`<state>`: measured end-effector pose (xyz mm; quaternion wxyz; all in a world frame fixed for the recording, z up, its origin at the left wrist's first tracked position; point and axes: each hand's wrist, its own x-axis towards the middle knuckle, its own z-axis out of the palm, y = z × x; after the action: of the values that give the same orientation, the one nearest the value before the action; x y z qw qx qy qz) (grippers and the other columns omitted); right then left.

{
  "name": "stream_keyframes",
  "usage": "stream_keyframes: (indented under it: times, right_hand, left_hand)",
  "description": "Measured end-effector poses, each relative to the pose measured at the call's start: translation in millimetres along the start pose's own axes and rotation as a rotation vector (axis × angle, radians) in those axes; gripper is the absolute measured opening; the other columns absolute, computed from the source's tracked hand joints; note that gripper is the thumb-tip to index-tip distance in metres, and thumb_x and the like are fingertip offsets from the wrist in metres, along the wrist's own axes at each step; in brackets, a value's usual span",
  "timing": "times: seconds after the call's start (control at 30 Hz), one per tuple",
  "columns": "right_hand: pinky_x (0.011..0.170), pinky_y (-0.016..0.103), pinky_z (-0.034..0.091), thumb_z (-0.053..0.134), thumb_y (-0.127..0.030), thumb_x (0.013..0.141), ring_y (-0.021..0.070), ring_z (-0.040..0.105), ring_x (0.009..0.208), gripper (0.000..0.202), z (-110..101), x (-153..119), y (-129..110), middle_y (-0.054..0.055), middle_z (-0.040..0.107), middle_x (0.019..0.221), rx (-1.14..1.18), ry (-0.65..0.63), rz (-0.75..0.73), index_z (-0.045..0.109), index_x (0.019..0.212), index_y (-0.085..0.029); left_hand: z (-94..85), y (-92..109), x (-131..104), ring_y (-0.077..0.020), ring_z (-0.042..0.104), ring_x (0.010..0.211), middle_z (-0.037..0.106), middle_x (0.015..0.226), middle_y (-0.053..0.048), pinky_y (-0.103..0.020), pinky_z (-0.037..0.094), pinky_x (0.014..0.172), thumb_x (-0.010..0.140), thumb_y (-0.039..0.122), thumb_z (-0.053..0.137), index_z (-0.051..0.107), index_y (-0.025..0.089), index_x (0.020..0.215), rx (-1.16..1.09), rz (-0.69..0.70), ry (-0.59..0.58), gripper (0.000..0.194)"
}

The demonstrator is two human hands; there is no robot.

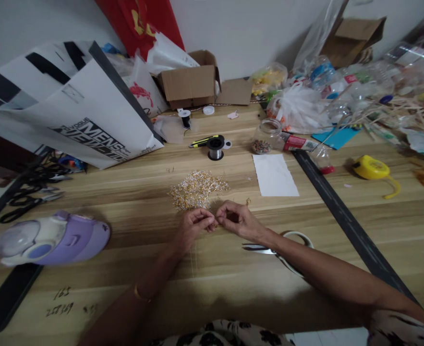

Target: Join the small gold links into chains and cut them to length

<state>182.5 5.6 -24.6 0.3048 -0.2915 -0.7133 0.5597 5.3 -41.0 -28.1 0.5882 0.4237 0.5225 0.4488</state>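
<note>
My left hand (198,225) and my right hand (238,220) meet at the near edge of a pile of small gold and clear beads (197,189). Both hands are closed, thumb against forefinger, with the fingertips almost touching. Between them is something tiny and gold, too small to name; a thin pale thread or wire (193,262) hangs below my left hand. Scissors (262,248) with pale handles lie partly under my right forearm. Beyond the beads stands a spool of silvery wire (215,148).
A purple and white bottle (58,239) and several black-handled tools (28,197) lie at left. White paper (275,175), a jar of beads (264,137) and a yellow tape measure (370,167) are at right. A large paper bag (78,105) and cardboard box (190,81) stand behind.
</note>
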Motion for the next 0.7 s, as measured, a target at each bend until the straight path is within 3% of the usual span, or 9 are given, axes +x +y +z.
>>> stream_keyframes:
  times: [0.43, 0.7]
  right_hand:
    - [0.059, 0.023, 0.037, 0.053, -0.028, 0.088, 0.012, 0.048, 0.068, 0.016, -1.5, 0.6, 4.4, 0.003, 0.056, 0.077, -0.043, -0.043, 0.015, 0.058, 0.083, -0.014]
    - [0.058, 0.022, 0.035, 0.052, -0.021, 0.087, 0.0114, 0.046, 0.065, 0.009, -0.7, -1.6, 8.2, 0.001, 0.052, 0.075, -0.193, -0.036, -0.066, 0.056, 0.082, -0.016]
  left_hand:
    - [2.0, 2.7, -1.8, -0.0115, 0.058, 0.054, 0.064, 0.059, -0.001, -0.023, 0.047, 0.055, 0.068, 0.032, 0.07, 0.064, 0.012, 0.07, 0.041, 0.017, 0.006, 0.021]
    - [3.9, -9.3, -3.5, -0.0132, 0.059, 0.064, 0.063, 0.067, -0.002, -0.023, 0.046, 0.062, 0.073, 0.024, 0.066, 0.061, 0.015, 0.07, 0.258, 0.205, 0.061, 0.011]
